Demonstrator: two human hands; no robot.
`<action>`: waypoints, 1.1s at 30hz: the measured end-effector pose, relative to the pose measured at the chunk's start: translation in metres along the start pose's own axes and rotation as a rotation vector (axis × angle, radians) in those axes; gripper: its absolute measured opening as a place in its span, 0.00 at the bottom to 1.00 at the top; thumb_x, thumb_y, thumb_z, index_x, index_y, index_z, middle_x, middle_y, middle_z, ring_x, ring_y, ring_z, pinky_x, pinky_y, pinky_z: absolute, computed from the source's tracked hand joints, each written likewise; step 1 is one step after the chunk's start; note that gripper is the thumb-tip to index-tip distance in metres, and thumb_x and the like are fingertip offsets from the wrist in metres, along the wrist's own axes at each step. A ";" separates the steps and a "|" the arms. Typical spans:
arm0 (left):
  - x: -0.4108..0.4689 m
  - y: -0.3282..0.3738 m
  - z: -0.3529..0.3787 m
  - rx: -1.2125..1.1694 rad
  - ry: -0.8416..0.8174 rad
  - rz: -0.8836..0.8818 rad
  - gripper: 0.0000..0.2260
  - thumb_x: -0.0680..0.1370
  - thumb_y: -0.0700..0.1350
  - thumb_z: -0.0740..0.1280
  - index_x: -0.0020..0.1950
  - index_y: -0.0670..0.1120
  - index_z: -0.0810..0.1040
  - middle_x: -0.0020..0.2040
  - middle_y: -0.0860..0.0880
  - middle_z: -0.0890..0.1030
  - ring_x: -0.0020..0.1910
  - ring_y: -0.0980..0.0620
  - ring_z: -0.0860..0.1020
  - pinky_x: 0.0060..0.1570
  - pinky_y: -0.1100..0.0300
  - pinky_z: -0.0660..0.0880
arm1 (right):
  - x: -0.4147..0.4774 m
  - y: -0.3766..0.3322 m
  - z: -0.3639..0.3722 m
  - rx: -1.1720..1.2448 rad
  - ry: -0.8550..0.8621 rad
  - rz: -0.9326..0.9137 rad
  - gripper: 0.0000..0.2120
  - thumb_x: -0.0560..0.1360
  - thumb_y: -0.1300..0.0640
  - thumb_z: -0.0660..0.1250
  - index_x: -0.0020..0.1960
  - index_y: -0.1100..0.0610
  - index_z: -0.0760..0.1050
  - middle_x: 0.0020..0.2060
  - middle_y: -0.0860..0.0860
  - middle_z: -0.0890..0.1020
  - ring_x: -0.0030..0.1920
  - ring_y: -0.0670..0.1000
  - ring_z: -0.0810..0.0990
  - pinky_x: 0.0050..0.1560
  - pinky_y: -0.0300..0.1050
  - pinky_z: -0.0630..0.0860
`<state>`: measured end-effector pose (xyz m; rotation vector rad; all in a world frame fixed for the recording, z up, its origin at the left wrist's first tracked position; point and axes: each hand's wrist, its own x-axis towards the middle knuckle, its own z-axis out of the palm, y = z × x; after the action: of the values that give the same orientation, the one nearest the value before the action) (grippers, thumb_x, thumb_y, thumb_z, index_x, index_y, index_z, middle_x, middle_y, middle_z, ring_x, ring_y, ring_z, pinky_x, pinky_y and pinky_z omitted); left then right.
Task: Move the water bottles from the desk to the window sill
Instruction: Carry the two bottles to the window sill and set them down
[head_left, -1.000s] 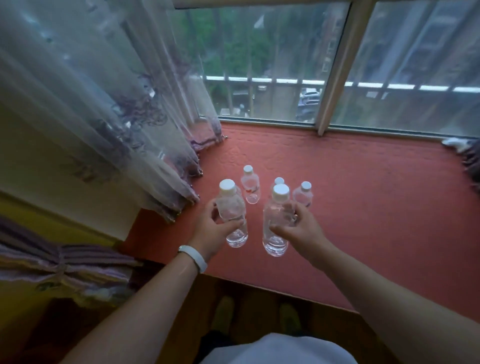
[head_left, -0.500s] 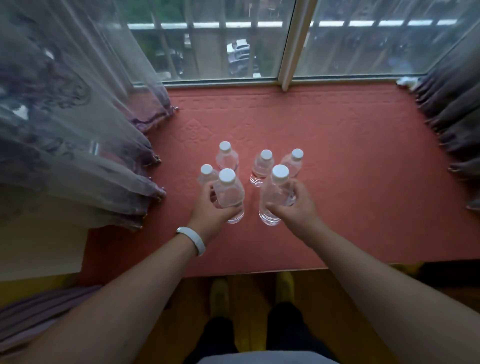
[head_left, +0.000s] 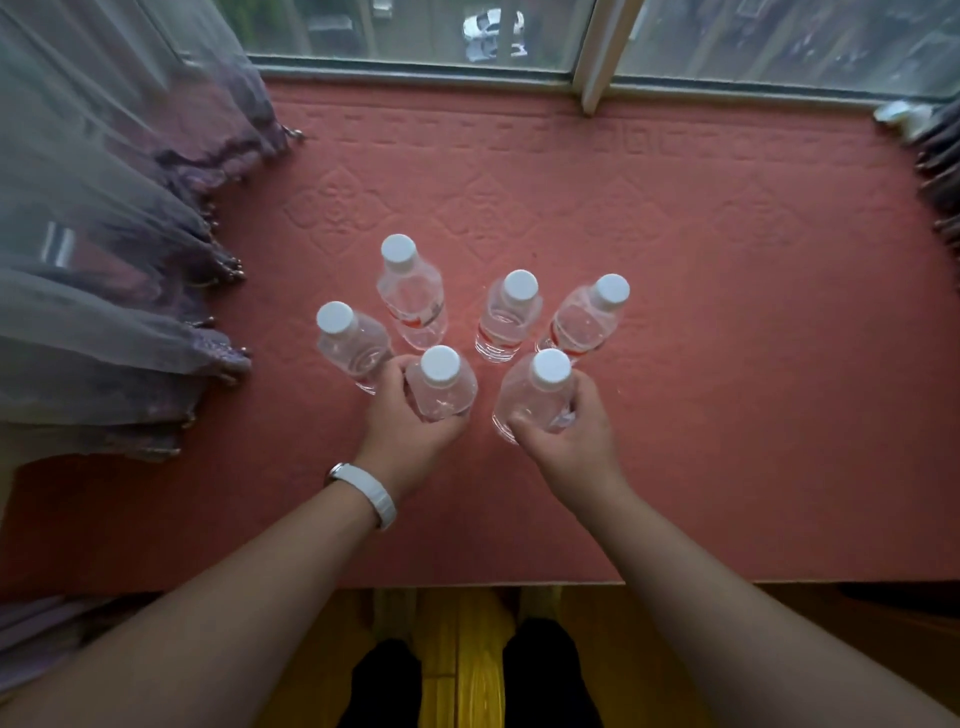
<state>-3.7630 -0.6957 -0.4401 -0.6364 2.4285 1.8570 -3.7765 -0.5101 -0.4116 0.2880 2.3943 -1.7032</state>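
Several clear water bottles with white caps stand on the red mat of the window sill (head_left: 701, 364). My left hand (head_left: 410, 431) is wrapped around the near-left bottle (head_left: 441, 387). My right hand (head_left: 569, 441) grips the near-right bottle (head_left: 537, 395). Both held bottles are upright at the front of the group; their bases are hidden by my fingers. Behind them stand a far-left bottle (head_left: 350, 340), a tall one (head_left: 410, 291), a middle one (head_left: 506, 314) and a right one (head_left: 589, 317).
A sheer grey curtain (head_left: 104, 260) hangs over the sill's left part. Dark curtain folds (head_left: 940, 176) edge the right side. The window frame (head_left: 597, 52) runs along the back. Below the sill's front edge are a wooden floor and my feet (head_left: 467, 670).
The view has tilted down and closer over the sill. Both hands have stayed wrapped around their bottles, lowered among the group of standing bottles.
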 end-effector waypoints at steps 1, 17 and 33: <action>0.004 -0.003 0.002 0.002 0.014 0.004 0.28 0.63 0.41 0.81 0.54 0.57 0.69 0.49 0.57 0.81 0.45 0.66 0.80 0.46 0.68 0.76 | 0.003 0.004 0.001 -0.002 0.010 -0.005 0.21 0.67 0.67 0.77 0.54 0.53 0.72 0.41 0.44 0.80 0.38 0.32 0.78 0.39 0.25 0.70; 0.010 -0.007 0.003 0.059 -0.038 -0.091 0.34 0.64 0.44 0.82 0.63 0.50 0.67 0.55 0.53 0.79 0.52 0.65 0.79 0.55 0.65 0.76 | 0.016 0.041 0.002 -0.129 -0.043 0.120 0.33 0.63 0.50 0.80 0.59 0.35 0.64 0.53 0.43 0.81 0.53 0.45 0.81 0.57 0.48 0.78; -0.055 0.091 -0.091 0.350 -0.342 0.090 0.23 0.71 0.49 0.76 0.64 0.48 0.75 0.62 0.51 0.78 0.62 0.53 0.75 0.61 0.57 0.71 | -0.035 -0.042 -0.051 -0.442 -0.079 0.053 0.23 0.74 0.50 0.71 0.66 0.56 0.74 0.61 0.52 0.78 0.58 0.48 0.74 0.58 0.43 0.67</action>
<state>-3.7218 -0.7446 -0.3157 -0.1738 2.4838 1.3689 -3.7558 -0.4768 -0.3477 0.2081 2.5897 -1.0975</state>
